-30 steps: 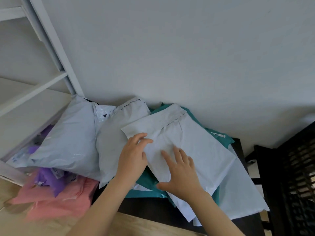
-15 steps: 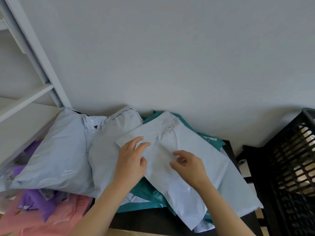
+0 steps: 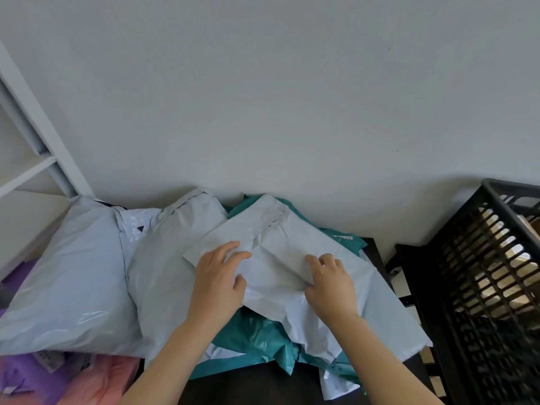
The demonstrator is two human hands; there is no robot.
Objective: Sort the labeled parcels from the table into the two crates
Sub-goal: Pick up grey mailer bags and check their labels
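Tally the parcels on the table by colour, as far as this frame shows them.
Grey parcels: 4
Teal parcels: 1
Purple parcels: 1
Pink parcels: 1
Total: 7 at least; the overlapping pile may hide more.

Parcels (image 3: 76, 276) lie heaped on the counter (image 3: 251, 385) against the wall (image 3: 292, 97), the top parcel (image 3: 277, 252) across the others. A shelf (image 3: 27, 173) stands left, a crate (image 3: 482, 273) right.

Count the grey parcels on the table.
4: puffy parcel far left, parcel beside it, top parcel under the left hand and right hand, parcel beneath it at right. More may be hidden in the pile.
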